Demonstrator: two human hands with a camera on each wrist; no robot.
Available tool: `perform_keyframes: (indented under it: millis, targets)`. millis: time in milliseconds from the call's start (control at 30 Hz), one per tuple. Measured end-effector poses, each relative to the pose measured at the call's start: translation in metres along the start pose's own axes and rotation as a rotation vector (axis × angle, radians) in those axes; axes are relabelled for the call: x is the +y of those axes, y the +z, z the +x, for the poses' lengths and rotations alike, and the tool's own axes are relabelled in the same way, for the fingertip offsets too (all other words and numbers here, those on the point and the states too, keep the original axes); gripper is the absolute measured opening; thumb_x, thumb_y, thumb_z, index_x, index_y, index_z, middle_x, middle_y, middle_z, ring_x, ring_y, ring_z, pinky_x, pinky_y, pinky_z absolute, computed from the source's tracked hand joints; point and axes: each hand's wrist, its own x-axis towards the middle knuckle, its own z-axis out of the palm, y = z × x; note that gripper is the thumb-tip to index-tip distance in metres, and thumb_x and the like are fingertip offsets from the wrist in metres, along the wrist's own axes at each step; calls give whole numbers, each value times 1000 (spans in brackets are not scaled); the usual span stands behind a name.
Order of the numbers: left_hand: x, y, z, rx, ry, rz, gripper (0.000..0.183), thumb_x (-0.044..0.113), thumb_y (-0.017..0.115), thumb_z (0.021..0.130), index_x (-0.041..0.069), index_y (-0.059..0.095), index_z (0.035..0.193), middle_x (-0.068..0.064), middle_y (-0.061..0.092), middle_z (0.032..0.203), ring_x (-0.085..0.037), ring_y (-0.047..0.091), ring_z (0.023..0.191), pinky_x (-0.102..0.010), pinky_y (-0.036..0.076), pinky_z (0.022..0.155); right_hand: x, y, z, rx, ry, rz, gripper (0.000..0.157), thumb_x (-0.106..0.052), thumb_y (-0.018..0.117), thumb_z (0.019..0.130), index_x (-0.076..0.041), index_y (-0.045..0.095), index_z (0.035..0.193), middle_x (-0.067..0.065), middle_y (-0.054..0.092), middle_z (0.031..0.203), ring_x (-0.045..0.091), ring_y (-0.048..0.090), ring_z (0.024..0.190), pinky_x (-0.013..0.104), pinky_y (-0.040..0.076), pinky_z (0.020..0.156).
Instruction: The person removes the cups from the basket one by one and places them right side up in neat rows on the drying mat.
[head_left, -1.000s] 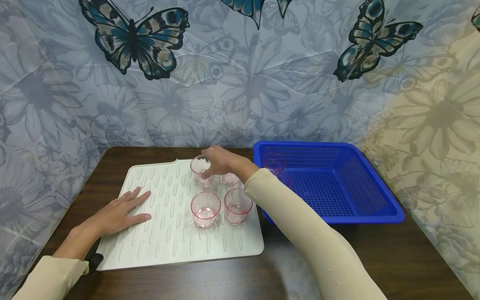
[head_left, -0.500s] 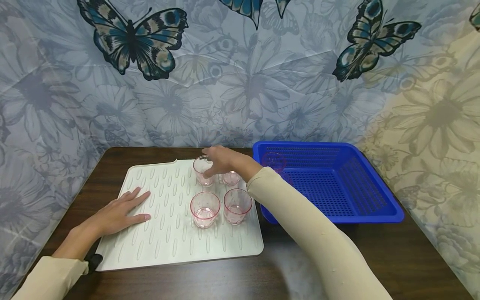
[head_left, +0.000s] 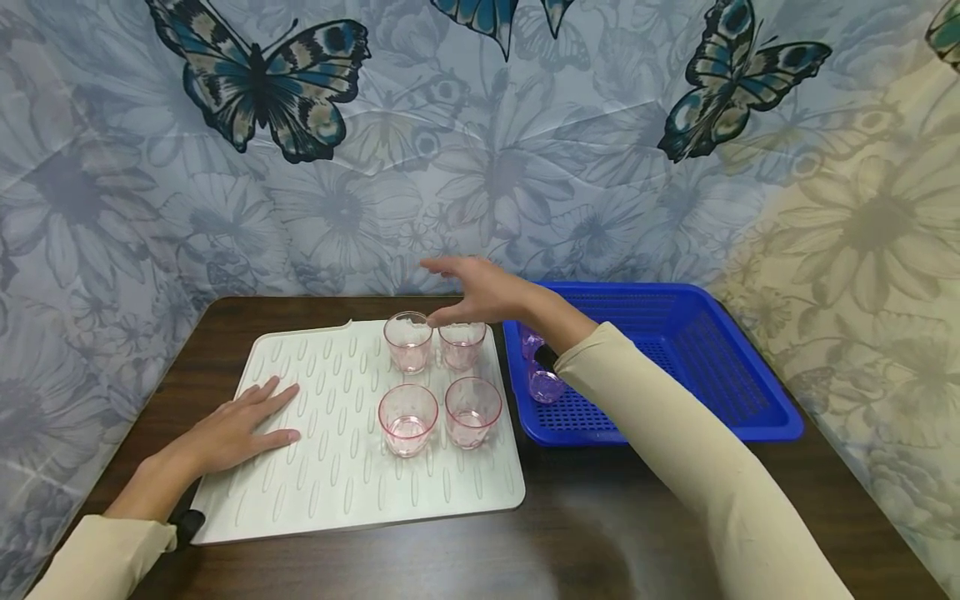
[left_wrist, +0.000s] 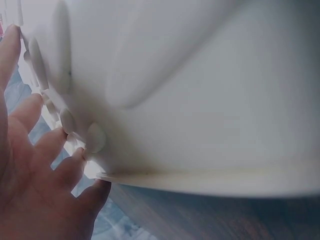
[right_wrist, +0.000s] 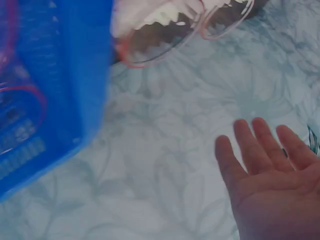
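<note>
My left hand (head_left: 240, 429) rests with fingers spread on the left part of a white ridged drying mat (head_left: 330, 492). On the mat's right part, clear pink-rimmed drinking glasses stand upright in two rows. The back row has a left glass (head_left: 408, 354) and a right glass (head_left: 461, 354); in front are another left glass (head_left: 408, 427) and right glass (head_left: 472, 414). Above the back row hovers my right hand (head_left: 491, 290), fingers extended and nothing held. The right wrist view shows this hand (right_wrist: 275, 185) with its palm bare, apart from the glass rims.
A blue perforated plastic basket (head_left: 667, 437) stands right of the mat, with glasses (head_left: 546, 387) at its left end, partly behind my right forearm. Mat and basket sit on a dark wooden table (head_left: 465, 558). A butterfly-and-flower cloth (head_left: 487, 183) hangs behind the table.
My right hand has let go of the back left glass and moved up and to the right. That glass shifted slightly right beforehand. The left hand stays in place.
</note>
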Motion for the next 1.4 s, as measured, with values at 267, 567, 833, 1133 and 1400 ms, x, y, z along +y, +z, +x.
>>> perform_keyframes:
  millis: [267, 567, 833, 1133, 1400]
  targets:
    - [1, -1, -2, 2, 0, -10, 81, 55, 61, 93, 8, 37, 154, -32, 23, 157, -58, 21, 140, -76, 17, 104, 40, -6, -46, 35, 22, 99, 84, -33, 81, 85, -9, 39, 153, 12, 45, 152, 27, 44, 139, 47, 36, 113]
    - [-3, 0, -1, -1, 9, -21, 80, 55, 60, 94, 9, 36, 155, -31, 23, 158, -59, 21, 140, -76, 17, 104, 77, -5, -93, 10, 80, 109, 84, -33, 85, 80, -1, 46, 147, 15, 51, 147, 32, 48, 136, 50, 40, 109]
    - [-2, -1, 0, 2, 13, -20, 80, 55, 61, 94, 8, 37, 154, -32, 23, 157, -59, 21, 140, -77, 18, 103, 91, -5, -126, -8, 130, 85, 79, -26, 86, 80, 1, 50, 144, 21, 56, 139, 37, 56, 127, 56, 44, 103]
    - [0, -3, -1, 2, 8, -20, 80, 55, 61, 94, 7, 37, 154, -32, 23, 157, -59, 21, 140, -77, 17, 103, 105, -1, -145, -47, 159, 77, 79, -27, 86, 80, 1, 49, 144, 23, 59, 136, 38, 58, 124, 57, 46, 100]
    - [1, -2, -1, -3, 2, -19, 80, 55, 61, 93, 8, 37, 154, -33, 24, 157, -59, 21, 139, -77, 17, 103, 105, 4, -144, -87, 132, 65, 79, -26, 87, 78, 1, 50, 143, 21, 58, 137, 37, 61, 119, 54, 51, 95]
